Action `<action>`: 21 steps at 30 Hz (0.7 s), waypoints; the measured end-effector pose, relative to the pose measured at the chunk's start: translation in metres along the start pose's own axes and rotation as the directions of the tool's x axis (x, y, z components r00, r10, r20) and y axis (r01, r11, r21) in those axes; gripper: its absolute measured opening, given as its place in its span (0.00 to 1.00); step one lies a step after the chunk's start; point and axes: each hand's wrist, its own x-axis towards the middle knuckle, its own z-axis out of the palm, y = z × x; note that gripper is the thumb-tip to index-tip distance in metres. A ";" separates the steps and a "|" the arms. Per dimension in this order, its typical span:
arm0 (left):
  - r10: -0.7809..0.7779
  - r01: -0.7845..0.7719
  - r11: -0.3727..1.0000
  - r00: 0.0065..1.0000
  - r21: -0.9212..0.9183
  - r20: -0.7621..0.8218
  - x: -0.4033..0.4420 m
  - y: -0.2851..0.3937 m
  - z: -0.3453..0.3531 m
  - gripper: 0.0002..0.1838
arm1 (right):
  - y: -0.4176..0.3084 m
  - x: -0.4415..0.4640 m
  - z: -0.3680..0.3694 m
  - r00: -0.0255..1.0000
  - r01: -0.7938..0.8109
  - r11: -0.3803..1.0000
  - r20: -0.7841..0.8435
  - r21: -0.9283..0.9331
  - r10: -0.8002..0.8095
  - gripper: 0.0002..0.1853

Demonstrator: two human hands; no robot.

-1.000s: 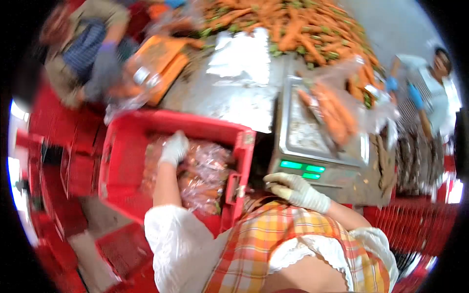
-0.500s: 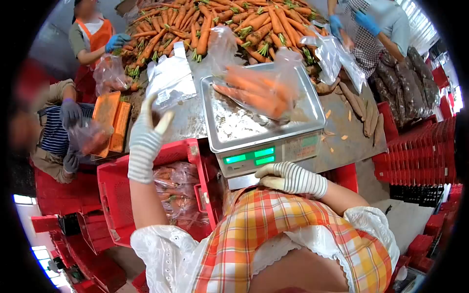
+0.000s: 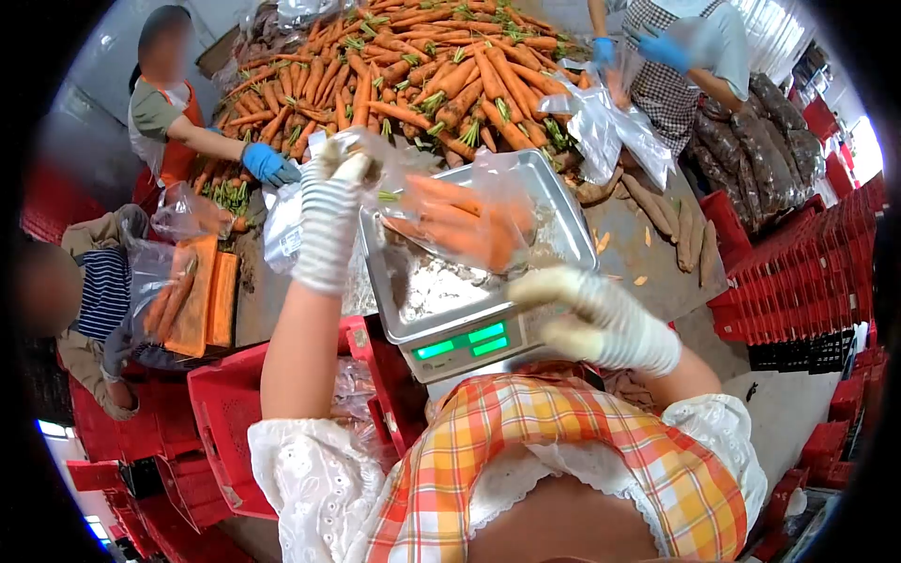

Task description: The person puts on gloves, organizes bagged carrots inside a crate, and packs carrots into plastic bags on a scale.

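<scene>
My left hand [image 3: 330,211], in a striped white glove, grips the gathered plastic at the left end of a clear bag of carrots [image 3: 460,218]. The bag lies over the metal tray of a scale [image 3: 432,328], whose green displays are lit. My right hand [image 3: 601,319], gloved too and blurred, is at the scale's front right corner, its fingers apart and nothing in them. Below my left forearm is a red crate [image 3: 225,413] with bagged carrots [image 3: 354,389] inside.
A large carrot pile [image 3: 413,75] covers the table's back. Orange blocks [image 3: 206,296] lie at left, near two co-workers. Another co-worker with blue gloves [image 3: 662,52] handles plastic bags [image 3: 610,131] at back right. Long brown roots [image 3: 657,206] lie at right, beyond them stacked red crates [image 3: 788,291].
My left hand has moved from above the red crate to the carrot bag and taken hold of its end. My right hand has lifted off the scale's front edge, its fingers spreading.
</scene>
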 end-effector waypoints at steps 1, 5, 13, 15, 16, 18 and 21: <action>0.023 -0.016 0.996 0.997 -0.090 0.078 -0.004 0.003 -0.009 0.19 | -0.011 0.010 -0.004 0.997 0.020 0.988 -0.081 0.151 -0.008 0.18; 0.038 -0.018 0.991 0.988 -0.130 0.151 -0.039 0.040 -0.007 0.22 | -0.010 0.077 0.008 0.957 0.242 0.970 -0.173 0.039 -0.232 0.16; -0.050 0.176 0.951 0.899 -0.254 0.434 -0.114 0.069 -0.028 0.43 | 0.083 0.137 0.002 0.951 -0.036 0.788 0.221 -0.615 0.216 0.24; -0.058 0.231 0.921 0.877 -0.314 0.477 -0.130 0.063 -0.034 0.49 | 0.080 0.117 -0.019 0.879 0.039 0.632 0.327 -0.774 0.346 0.28; -0.021 0.222 0.899 0.883 -0.379 0.468 -0.137 0.055 -0.034 0.51 | 0.079 0.107 -0.024 0.873 0.028 0.631 0.327 -0.775 0.363 0.28; -0.057 0.294 0.874 0.853 -0.387 0.519 -0.143 0.053 -0.029 0.51 | 0.077 0.089 -0.034 0.872 0.034 0.567 0.301 -0.823 0.385 0.28; -0.095 0.332 0.861 0.849 -0.384 0.520 -0.149 0.049 -0.016 0.50 | 0.095 0.078 -0.033 0.872 -0.026 0.513 0.232 -0.858 0.432 0.18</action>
